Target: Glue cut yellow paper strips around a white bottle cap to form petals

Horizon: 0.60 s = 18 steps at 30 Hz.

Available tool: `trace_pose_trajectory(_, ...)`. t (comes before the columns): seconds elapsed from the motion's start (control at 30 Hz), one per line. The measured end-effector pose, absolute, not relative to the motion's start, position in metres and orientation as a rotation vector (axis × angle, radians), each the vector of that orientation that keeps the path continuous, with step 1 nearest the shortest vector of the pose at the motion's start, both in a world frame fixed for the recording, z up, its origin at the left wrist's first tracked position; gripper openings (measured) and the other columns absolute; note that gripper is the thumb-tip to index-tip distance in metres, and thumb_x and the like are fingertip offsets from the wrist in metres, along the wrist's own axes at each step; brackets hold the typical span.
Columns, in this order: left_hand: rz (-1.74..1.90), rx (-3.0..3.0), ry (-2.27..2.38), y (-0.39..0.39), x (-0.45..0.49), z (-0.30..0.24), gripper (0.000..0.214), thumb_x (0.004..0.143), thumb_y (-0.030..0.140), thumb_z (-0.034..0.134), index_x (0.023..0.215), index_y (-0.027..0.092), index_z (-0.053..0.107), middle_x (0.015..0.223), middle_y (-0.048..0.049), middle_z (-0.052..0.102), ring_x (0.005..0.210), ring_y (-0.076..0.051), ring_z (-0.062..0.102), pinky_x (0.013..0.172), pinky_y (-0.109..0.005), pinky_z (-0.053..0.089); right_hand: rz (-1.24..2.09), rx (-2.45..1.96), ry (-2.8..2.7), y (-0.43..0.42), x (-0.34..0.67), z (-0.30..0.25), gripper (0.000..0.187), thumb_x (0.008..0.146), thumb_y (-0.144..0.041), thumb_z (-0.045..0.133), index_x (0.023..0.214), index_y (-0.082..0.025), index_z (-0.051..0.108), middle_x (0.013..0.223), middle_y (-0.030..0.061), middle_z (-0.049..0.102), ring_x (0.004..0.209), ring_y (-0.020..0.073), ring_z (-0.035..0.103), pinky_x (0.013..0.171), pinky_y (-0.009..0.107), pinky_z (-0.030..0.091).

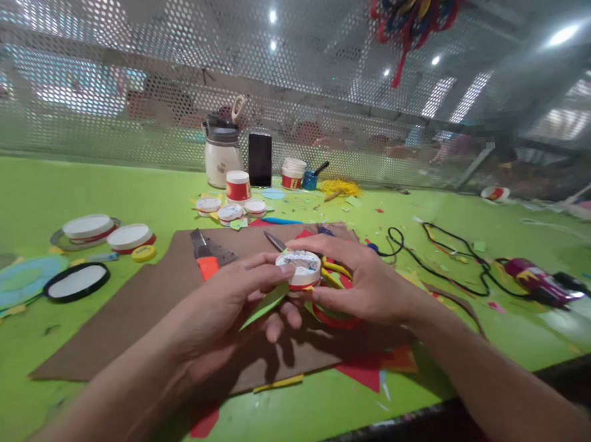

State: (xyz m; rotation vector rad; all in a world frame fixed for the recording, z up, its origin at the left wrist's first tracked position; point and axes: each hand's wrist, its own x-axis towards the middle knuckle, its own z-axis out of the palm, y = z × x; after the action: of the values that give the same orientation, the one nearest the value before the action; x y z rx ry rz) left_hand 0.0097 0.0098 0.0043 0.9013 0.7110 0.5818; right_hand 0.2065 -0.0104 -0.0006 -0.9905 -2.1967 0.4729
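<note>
Above a brown cardboard sheet, my right hand grips a short, round paper cup base, white with a red band. Pale scraps with blue marks show inside the base. Fingers of my left hand are closed on a light green paper piece, and its index fingertip touches the cup base. Beneath my right hand lie scissors with yellow on the handles, partly hidden. A red ring-shaped thing shows under that hand too. A box cutter with an orange part lies beyond my left hand.
White lids, a black-rimmed disc and blue paper rings lie left. Behind stand cups, a jug and a phone. A corded purple tool lies right. Perforated mesh rises behind the green table.
</note>
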Motion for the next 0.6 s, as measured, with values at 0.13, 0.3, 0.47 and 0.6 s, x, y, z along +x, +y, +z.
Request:
trace_pose_trajectory(0.13, 0.577, 0.863, 0.737, 0.0071, 0.0102, 0.0051, 0.016, 0.087, 0.021, 0.054, 0.09, 0.012, 0.066, 0.062, -0.0069, 0.067, 0.048, -0.012, 0.057, 0.047, -0.02, 0.05, 0.486, -1.04, -2.188, -0.0094, 0.2073, -0.0017, 0.05, 0.082, -0.023, 0.064, 0.131, -0.021, 0.052, 0.132, 0.0065, 0.058, 0.121, 0.0201, 0.054, 0.105, 0.036, 0.041)
trace_pose_trajectory(0.3, 0.638, 0.821, 0.75, 0.0041, 0.0117, 0.0077, 0.013, 0.084, 0.018, 0.059, 0.089, 0.012, 0.069, 0.083, -0.0105, 0.071, 0.065, -0.014, 0.064, 0.05, -0.019, 0.05, 0.544, -1.046, -2.177, -0.0083, 0.2084, -0.0032, 0.048, 0.083, -0.026, 0.065, 0.13, -0.022, 0.053, 0.132, 0.0049, 0.059, 0.121, 0.0192, 0.054, 0.104, 0.035, 0.041)
trace_pose_trajectory(0.47, 0.673, 0.752, 0.809, 0.0046, 0.0132, 0.0081, 0.014, 0.081, 0.012, 0.061, 0.091, 0.013, 0.07, 0.089, -0.0112, 0.072, 0.061, -0.014, 0.063, 0.054, -0.023, 0.054, 0.578, -1.075, -2.176, -0.0085, 0.2086, -0.0051, 0.049, 0.083, -0.027, 0.065, 0.13, -0.022, 0.052, 0.131, 0.0043, 0.06, 0.119, 0.0188, 0.055, 0.103, 0.034, 0.042)
trace_pose_trajectory(0.6, 0.697, 0.764, 0.796, 0.006, 0.0142, 0.0062, 0.015, 0.082, 0.012, 0.061, 0.093, 0.012, 0.071, 0.092, -0.0125, 0.072, 0.067, -0.015, 0.065, 0.059, -0.023, 0.056, 0.594, -1.099, -2.156, -0.0099, 0.206, -0.0056, 0.046, 0.084, -0.024, 0.063, 0.129, -0.023, 0.053, 0.129, 0.0037, 0.06, 0.117, 0.0196, 0.057, 0.1, 0.035, 0.044)
